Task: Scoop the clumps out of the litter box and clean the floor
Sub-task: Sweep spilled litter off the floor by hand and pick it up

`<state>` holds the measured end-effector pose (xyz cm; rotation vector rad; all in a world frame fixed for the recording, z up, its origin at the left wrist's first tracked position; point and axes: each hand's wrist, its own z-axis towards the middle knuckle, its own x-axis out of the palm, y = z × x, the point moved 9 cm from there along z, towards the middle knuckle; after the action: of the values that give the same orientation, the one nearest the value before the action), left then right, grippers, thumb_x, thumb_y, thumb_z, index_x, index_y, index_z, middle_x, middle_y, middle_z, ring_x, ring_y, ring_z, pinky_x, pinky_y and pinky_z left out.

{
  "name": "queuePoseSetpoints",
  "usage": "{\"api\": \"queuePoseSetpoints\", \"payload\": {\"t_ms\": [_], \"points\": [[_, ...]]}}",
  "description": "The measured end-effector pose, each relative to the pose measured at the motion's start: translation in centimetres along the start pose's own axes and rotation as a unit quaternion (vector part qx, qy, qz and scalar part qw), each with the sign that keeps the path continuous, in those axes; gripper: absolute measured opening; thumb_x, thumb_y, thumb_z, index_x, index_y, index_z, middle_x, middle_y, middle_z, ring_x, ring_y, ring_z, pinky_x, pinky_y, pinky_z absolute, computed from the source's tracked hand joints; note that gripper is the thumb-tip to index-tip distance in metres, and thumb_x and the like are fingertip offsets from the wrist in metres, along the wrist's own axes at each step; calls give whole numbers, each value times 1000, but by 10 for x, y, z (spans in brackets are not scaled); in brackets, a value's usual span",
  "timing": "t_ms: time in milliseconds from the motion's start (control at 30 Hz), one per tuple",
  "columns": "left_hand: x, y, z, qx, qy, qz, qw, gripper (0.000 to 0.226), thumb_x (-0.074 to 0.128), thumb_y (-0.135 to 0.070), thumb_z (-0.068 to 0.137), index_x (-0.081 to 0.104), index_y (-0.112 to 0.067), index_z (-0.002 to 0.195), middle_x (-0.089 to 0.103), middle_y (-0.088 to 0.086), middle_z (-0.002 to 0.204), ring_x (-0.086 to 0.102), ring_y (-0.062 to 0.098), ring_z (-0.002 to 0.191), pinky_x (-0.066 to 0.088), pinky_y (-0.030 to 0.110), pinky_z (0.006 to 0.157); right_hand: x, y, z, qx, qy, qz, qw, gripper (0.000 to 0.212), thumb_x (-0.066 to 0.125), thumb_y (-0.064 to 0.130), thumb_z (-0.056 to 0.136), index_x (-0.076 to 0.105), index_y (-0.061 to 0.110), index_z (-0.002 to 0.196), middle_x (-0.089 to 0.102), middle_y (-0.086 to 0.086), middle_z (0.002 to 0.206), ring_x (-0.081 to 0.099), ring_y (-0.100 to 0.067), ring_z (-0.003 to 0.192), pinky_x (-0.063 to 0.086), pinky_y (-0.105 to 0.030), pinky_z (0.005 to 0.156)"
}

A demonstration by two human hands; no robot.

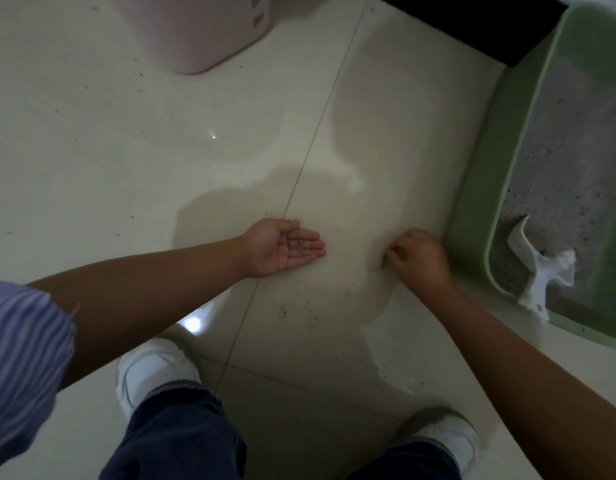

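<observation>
Head view: your left hand (282, 245) is palm up, fingers straight and relaxed, low over the tiled floor (126, 150), with a small heap of grey litter grains (298, 244) resting on the fingers. Your right hand (415, 259) is knuckles up, fingers curled with the tips down at the floor; can't tell whether they pinch anything. Loose grains (310, 311) are scattered on the tile just below and between both hands. The green litter box (473, 223) sits just right of your right hand, not touching it. White scoop (538, 268) lies inside its near corner on the litter. Pink bin (199, 29) stands at top, well apart.
</observation>
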<state>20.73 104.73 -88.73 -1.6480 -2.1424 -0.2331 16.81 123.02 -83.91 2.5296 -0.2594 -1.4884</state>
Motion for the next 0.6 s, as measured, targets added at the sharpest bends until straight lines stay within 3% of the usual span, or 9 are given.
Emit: {"api": "queuePoseSetpoints", "payload": {"t_ms": [100, 167, 300, 367, 433, 533, 600], "points": [[0, 1, -1, -5, -8, 10, 1000, 43, 26, -20, 101, 55, 11, 110, 70, 15, 59, 51, 35, 118, 42, 37, 92, -9, -18, 1, 70, -19, 27, 997, 22, 60, 3, 82, 66, -9, 100, 61, -30, 106, 56, -38, 101, 41, -35, 85], [-1, 3, 1, -13, -7, 4, 1000, 42, 26, -20, 101, 57, 8, 99, 70, 15, 59, 43, 34, 129, 39, 36, 94, -4, -24, -1, 102, -2, 39, 994, 28, 59, 3, 82, 63, -8, 108, 59, -29, 113, 54, -37, 106, 40, -32, 89], [0, 4, 4, -18, -1, 0, 1000, 42, 26, -20, 101, 57, 6, 92, 70, 16, 65, 42, 34, 131, 39, 35, 94, 2, -18, -5, 112, 9, 33, 993, 30, 62, 7, 81, 63, -7, 108, 59, -27, 112, 55, -37, 104, 40, -31, 87], [1, 4, 3, -17, 2, 2, 1000, 42, 25, -20, 101, 56, 5, 88, 67, 21, 89, 41, 34, 131, 39, 35, 94, 5, -11, -6, 109, 7, 28, 994, 29, 64, 11, 81, 64, -6, 104, 61, -26, 107, 55, -35, 102, 39, -32, 84], [1, 3, 3, -12, 0, 4, 1000, 43, 25, -20, 101, 57, 9, 99, 62, 21, 100, 41, 35, 132, 38, 35, 95, 9, -3, -7, 93, 10, 4, 996, 24, 62, 12, 82, 66, -6, 99, 61, -24, 104, 55, -33, 100, 36, -31, 80], [1, 3, 4, -6, -1, 6, 1000, 45, 26, -20, 101, 49, 13, 122, 67, 18, 84, 42, 35, 131, 39, 35, 94, 10, 2, -11, 79, -3, -35, 996, 22, 51, 6, 87, 66, -7, 96, 60, -25, 104, 55, -33, 97, 38, -32, 77], [-1, 3, 6, -7, 1, 8, 1000, 43, 26, -20, 101, 57, 10, 103, 70, 16, 64, 43, 35, 130, 40, 35, 93, 12, 4, -10, 74, 1, -55, 996, 26, 46, 4, 88, 66, -6, 100, 61, -24, 107, 57, -33, 99, 40, -31, 80]]}}
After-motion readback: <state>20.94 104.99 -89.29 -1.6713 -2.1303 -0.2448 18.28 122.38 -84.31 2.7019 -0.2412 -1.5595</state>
